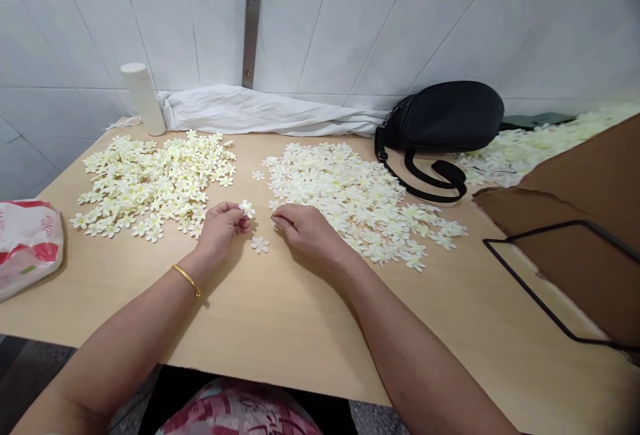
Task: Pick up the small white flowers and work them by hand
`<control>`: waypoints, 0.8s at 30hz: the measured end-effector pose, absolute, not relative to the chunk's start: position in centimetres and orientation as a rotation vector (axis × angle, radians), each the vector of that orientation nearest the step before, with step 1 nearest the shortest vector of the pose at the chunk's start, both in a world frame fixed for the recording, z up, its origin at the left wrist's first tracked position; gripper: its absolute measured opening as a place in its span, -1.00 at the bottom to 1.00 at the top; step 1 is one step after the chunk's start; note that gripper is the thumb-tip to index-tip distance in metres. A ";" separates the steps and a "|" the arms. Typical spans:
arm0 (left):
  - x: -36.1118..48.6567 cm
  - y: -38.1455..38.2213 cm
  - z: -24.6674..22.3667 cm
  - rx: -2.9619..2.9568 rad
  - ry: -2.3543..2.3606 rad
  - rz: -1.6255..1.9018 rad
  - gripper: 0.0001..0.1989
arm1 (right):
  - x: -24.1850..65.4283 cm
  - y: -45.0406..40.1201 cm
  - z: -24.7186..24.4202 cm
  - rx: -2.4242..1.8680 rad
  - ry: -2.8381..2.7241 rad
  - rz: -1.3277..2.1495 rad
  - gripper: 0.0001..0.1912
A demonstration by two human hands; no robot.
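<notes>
My left hand (224, 227), with a gold bangle at the wrist, pinches a small white artificial flower (247, 208) between thumb and forefinger. Close by on its right, my right hand (306, 227) has its fingers pressed together; whatever they may hold is hidden. A loose flower piece (260, 244) lies flat on the table just below and between the two hands. Beyond my left hand spreads a pile of creamy yellow-centred flowers (160, 182). Past my right hand lies a wide heap of paler flower pieces (345, 195), with another single piece (258, 175) at its left edge.
A white cylindrical bottle (145, 98) and a bunched white cloth (260, 110) stand along the tiled wall. At the back right is a black bag (453, 115) with its strap. Cardboard (585, 222) and a black wire frame (535, 295) occupy the right; a red-white packet (30, 245) sits left.
</notes>
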State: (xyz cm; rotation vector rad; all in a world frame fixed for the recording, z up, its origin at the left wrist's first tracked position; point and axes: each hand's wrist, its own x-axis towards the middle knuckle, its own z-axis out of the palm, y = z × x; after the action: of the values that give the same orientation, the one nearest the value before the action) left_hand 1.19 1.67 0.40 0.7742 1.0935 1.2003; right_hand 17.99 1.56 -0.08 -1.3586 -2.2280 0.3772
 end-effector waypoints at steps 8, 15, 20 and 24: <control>1.1 1.8 0.4 0.766 1.067 1.215 -0.90 | 16.0 0.4 -0.4 -0.999 -2.438 0.520 -0.89; 0.9 1.8 0.0 0.813 1.022 1.165 -0.91 | 16.0 1.3 -1.8 -1.180 -2.169 -0.004 -0.82; 1.3 1.5 -0.1 0.806 1.019 1.125 -0.91 | 15.7 1.0 -1.8 -1.039 -2.009 0.132 -0.81; 1.2 1.5 -0.1 0.859 0.957 1.072 -0.91 | 15.5 0.9 -1.8 -1.073 -2.062 0.171 -0.80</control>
State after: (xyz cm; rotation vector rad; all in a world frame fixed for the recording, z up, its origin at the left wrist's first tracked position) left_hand 1.19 1.47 -0.12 0.8587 0.9575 1.0719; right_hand 15.48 0.87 -1.78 -1.0732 -2.0622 0.1710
